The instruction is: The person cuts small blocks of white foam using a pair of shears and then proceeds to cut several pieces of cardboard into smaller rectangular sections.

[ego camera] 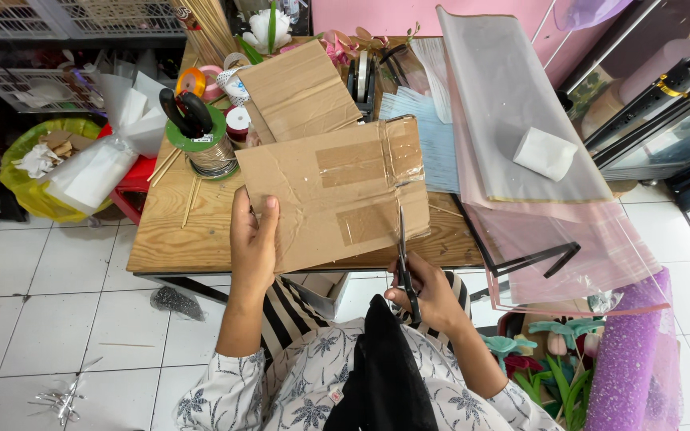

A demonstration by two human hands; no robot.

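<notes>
My left hand [252, 239] grips the left edge of a brown cardboard sheet [329, 191] with strips of clear tape on it, holding it tilted above the wooden table [177, 235]. My right hand [429, 295] holds a pair of scissors [403, 255] by the handles. The blades point up into the sheet's lower edge, right of its middle. A second cardboard piece [297, 92] lies flat on the table behind the sheet.
A wire spool with pliers on a green lid [201, 132] and tape rolls [201, 80] sit at the table's left. Sheets of translucent grey and pink wrapping paper [521, 120] drape over the right side. A purple glitter roll [640, 359] and artificial flowers [545, 351] stand lower right. A green bin [37, 168] is on the left.
</notes>
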